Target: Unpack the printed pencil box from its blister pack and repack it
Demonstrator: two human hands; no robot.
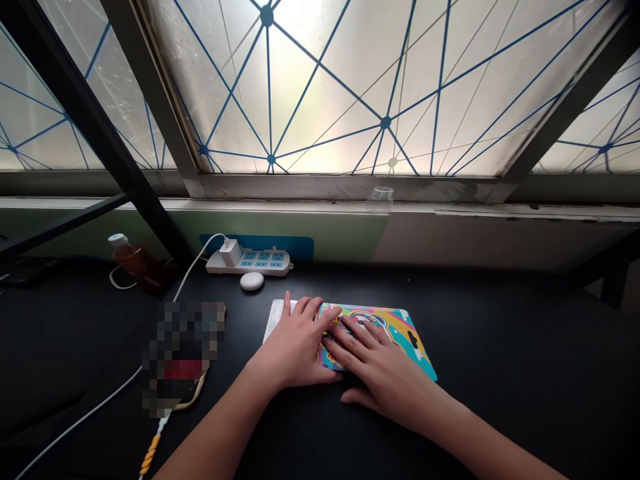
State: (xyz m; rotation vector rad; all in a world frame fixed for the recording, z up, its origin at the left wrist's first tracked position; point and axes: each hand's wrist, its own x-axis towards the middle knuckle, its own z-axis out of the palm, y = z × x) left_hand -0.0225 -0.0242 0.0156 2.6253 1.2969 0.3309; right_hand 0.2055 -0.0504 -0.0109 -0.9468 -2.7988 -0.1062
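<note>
Cartoon-print pad (383,327) lies flat on the black counter (525,347), angled a little, with a bright yellow, pink and blue cover, mostly under my hands. Left hand (295,343) is flat and spread, fingers on the pad's left part, little finger (287,303) up by a white paper sheet (274,320) that sits at the pad's left edge, partly covered by the hand. Right hand (383,377) is also flat, fingers a bit spread and pressed on the pad, fingertips (340,340) right against the left hand's fingers, thumb (353,397) down on the counter just below the pad. Neither hand is pinching anything. Further back, near the wall, a white power strip (247,261) has a white plug (231,253) in it with a white cable (197,263) running off left, and a small white round object (251,281) sits just in front of the strip. To the left, a bottle of amber liquid (135,261) with a white cap lies tilted. A pixelated object (183,353) is blurred out, can't tell what it is, with a yellow braided cord (150,453) near it. A clear glass cup (383,199) stands on the sill under a frosted window (300,87) with blue lines.
</note>
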